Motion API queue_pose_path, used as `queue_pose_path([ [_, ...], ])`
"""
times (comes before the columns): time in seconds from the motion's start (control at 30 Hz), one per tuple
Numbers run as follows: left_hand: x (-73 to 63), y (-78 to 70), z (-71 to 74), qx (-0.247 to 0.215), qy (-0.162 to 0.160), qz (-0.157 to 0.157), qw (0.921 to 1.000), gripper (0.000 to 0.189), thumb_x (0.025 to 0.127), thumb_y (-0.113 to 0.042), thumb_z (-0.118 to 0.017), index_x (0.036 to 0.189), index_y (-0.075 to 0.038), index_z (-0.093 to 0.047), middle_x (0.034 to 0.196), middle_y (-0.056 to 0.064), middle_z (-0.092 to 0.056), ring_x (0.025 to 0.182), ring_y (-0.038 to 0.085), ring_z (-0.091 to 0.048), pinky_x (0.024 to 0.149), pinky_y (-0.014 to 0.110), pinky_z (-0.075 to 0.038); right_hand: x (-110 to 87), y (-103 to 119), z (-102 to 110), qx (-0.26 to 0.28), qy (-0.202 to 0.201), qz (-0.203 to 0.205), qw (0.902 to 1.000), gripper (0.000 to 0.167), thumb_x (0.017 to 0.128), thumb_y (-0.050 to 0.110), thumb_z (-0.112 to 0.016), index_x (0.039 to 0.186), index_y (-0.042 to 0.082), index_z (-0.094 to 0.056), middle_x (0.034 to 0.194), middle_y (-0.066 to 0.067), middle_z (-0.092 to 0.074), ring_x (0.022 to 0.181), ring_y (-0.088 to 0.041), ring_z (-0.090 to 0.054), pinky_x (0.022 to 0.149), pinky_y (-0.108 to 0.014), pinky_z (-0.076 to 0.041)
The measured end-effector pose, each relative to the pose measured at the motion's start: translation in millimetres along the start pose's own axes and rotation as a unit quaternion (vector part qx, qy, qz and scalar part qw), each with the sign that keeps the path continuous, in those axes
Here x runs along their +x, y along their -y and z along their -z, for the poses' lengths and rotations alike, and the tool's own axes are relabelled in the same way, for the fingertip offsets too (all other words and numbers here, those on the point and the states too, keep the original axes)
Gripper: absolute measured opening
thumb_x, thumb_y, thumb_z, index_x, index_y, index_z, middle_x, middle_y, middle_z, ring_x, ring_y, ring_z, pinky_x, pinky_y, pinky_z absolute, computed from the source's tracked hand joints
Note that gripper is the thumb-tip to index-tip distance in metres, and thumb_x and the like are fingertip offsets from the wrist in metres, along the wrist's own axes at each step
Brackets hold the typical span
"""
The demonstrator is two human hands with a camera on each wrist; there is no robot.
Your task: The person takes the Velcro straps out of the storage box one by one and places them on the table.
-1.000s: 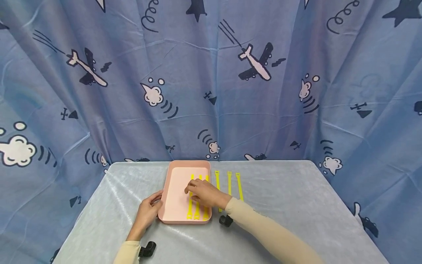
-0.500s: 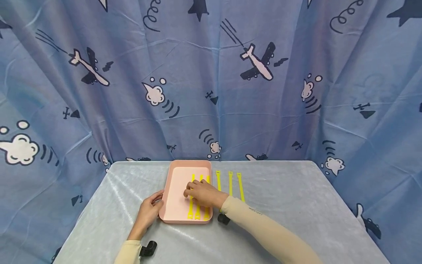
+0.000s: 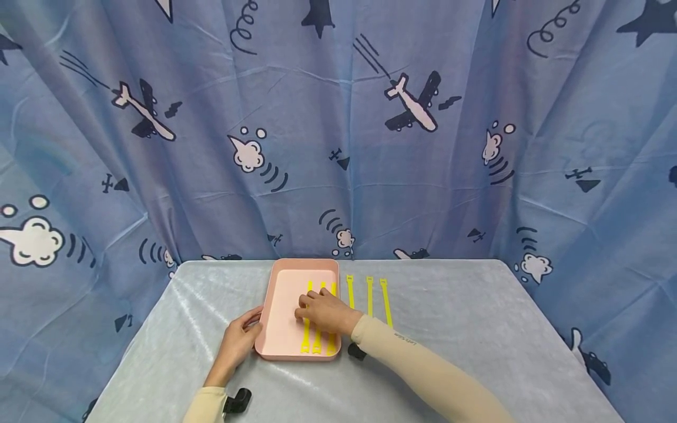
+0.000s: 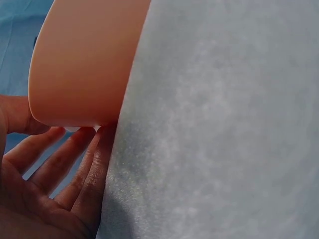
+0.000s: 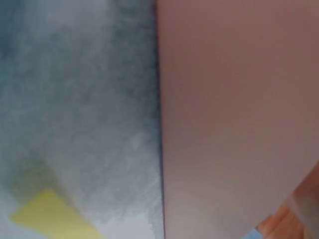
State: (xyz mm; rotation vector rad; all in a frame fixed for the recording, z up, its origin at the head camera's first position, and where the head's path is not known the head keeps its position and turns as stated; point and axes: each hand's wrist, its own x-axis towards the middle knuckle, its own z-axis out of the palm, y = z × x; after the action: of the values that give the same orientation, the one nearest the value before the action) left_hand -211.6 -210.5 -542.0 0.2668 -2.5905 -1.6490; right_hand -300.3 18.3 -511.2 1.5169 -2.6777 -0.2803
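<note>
L wrist cam gives what head cam can't: palm side of L hand (image 3: 236, 341), fingers (image 4: 62, 159) slightly spread & fairly straight, tips against outer wall of pink tray (image 3: 280, 299), thumb (image 4: 20, 114) up by rim. R wrist cam = mostly tray wall + grey tablecloth (image 3: 449, 329), w/ one blurred yellow strip end (image 5: 55, 216) lower L & a sliver of R hand (image 3: 327, 311) lower R. Only head cam has full layout: 3 yellow strips (image 3: 316, 341) lengthwise in R half of tray, 3 more strips (image 3: 369, 296) on cloth just R of it, partly hidden by sleeve (image 3: 418, 364).

Vs 1 s ago: R hand a bit further L, fingers drawn in more; tray, strips & L hand same spots.

R hand is over mid-length of tray strips, fingers bent & bunched, tips by L-most strip; can't tell if pinching it or just touching, tips hidden. L hand touches tray's L side, no strip near it.
</note>
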Motion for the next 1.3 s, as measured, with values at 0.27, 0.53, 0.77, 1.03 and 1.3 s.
queue_pose_path([
  [0.27, 1.0, 0.2, -0.7, 0.001, -0.002, -0.001, 1.0, 0.044, 0.096, -0.013, -0.056, 0.14, -0.014, -0.056, 0.133, 0.015, -0.063, 0.113, 0.027, -0.064, 0.078, 0.022, -0.05, 3.5, 0.7, -2.8, -0.03, -0.023, 0.019, 0.9991, 0.02, 0.095, 0.025, -0.064, 0.113, 0.035, -0.063, 0.111, 0.008, -0.056, 0.104, -0.013, -0.052, 0.089, -0.035, -0.045],
  [0.53, 3.1, 0.1, -1.5, -0.002, -0.001, -0.009, 1.0, 0.044, 0.096, -0.011, -0.057, 0.14, -0.011, -0.056, 0.132, 0.017, -0.063, 0.113, 0.029, -0.065, 0.078, 0.02, -0.05, 4.6, 0.8, -1.9, -0.045, -0.034, 0.035, 0.9978, 0.013, 0.1, 0.029, -0.055, 0.107, 0.032, -0.065, 0.105, 0.007, -0.056, 0.098, -0.013, -0.052, 0.083, -0.033, -0.047],
  [0.77, 2.1, -0.6, -0.9, -0.007, -0.003, -0.007, 0.9999, 0.044, 0.095, -0.01, -0.056, 0.139, -0.011, -0.057, 0.131, 0.018, -0.064, 0.112, 0.028, -0.065, 0.076, 0.02, -0.05, 5.3, 1.7, -2.6, -0.066, -0.037, 0.048, 0.996, 0.013, 0.1, 0.029, -0.055, 0.107, 0.033, -0.065, 0.104, 0.007, -0.056, 0.097, -0.012, -0.052, 0.074, -0.028, -0.04],
  [1.03, 1.1, 0.4, -0.6, -0.008, 0.0, -0.004, 1.0, 0.044, 0.095, -0.01, -0.056, 0.139, -0.011, -0.056, 0.132, 0.018, -0.063, 0.113, 0.027, -0.065, 0.077, 0.02, -0.05, 5.7, 1.9, -2.8, -0.071, -0.035, 0.059, 0.9951, 0.014, 0.102, 0.033, -0.05, 0.105, 0.032, -0.064, 0.103, 0.007, -0.056, 0.096, -0.012, -0.052, 0.073, -0.027, -0.039],
  [1.3, 0.6, 0.9, -0.5, -0.008, 0.001, -0.001, 1.0, 0.044, 0.096, -0.011, -0.056, 0.14, -0.012, -0.056, 0.132, 0.017, -0.063, 0.113, 0.027, -0.065, 0.077, 0.021, -0.05, 7.2, 1.8, -4.7, -0.065, -0.033, 0.058, 0.9956, 0.012, 0.1, 0.027, -0.056, 0.109, 0.032, -0.061, 0.104, 0.008, -0.056, 0.098, -0.012, -0.052, 0.077, -0.028, -0.042],
])
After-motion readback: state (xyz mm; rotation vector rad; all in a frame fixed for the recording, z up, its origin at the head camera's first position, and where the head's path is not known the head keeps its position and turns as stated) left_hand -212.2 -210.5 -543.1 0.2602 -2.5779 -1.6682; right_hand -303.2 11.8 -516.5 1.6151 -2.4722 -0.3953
